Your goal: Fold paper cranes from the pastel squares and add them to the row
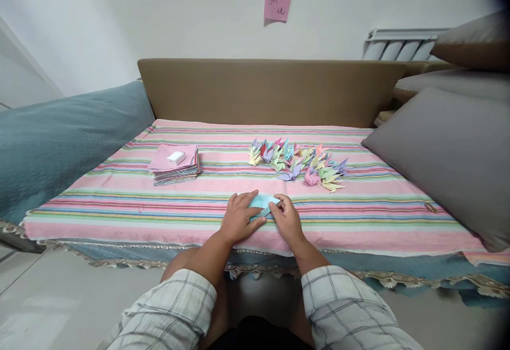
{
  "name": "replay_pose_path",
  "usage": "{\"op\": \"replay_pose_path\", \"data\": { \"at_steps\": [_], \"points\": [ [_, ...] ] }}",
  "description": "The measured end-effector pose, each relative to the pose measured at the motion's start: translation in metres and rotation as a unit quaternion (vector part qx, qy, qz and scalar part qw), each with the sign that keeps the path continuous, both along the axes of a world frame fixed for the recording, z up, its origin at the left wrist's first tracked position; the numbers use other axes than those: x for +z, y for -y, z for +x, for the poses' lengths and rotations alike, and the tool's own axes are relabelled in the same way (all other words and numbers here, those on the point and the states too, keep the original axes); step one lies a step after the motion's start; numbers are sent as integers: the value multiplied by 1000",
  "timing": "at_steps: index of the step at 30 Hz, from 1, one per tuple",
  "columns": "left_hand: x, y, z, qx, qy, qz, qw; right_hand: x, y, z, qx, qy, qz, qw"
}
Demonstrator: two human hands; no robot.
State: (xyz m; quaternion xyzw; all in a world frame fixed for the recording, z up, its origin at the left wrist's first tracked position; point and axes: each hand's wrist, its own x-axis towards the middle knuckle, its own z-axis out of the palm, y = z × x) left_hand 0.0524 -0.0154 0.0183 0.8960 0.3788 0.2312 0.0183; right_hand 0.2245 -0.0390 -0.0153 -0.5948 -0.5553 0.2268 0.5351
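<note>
A light blue sheet of origami paper, partly folded, lies on the striped cloth near the couch's front edge. My left hand rests over its left side, fingers bent around the paper and holding it. At the right corner, my right hand pinches the paper between thumb and fingers. The palms and fingers cover part of the folds. Just beyond my hands sits a loose group of folded paper cranes in several colours.
To the left stands a stack of coloured paper with a small white block on top. A grey cushion leans at the right, near a small brown object. The brown backrest runs behind the striped cloth.
</note>
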Motion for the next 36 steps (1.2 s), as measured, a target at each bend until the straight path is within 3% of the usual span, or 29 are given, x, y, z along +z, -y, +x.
{"op": "replay_pose_path", "data": {
  "at_steps": [13, 19, 32, 36],
  "points": [
    [-3, -8, -2, 9, 100, -48, 994, -1, -1, 0, -38, 8, -23, 999],
    [-6, -10, -1, 65, 146, -68, 985, 2, 1, 0, -50, 24, -38, 998],
    [-9, -9, 0, 117, 131, -54, 983, 1, 1, -2, -64, 72, 8, 995],
    [-12, -10, -2, 90, 130, -33, 987, 1, 0, -1, -67, 91, 27, 993]
  ]
}}
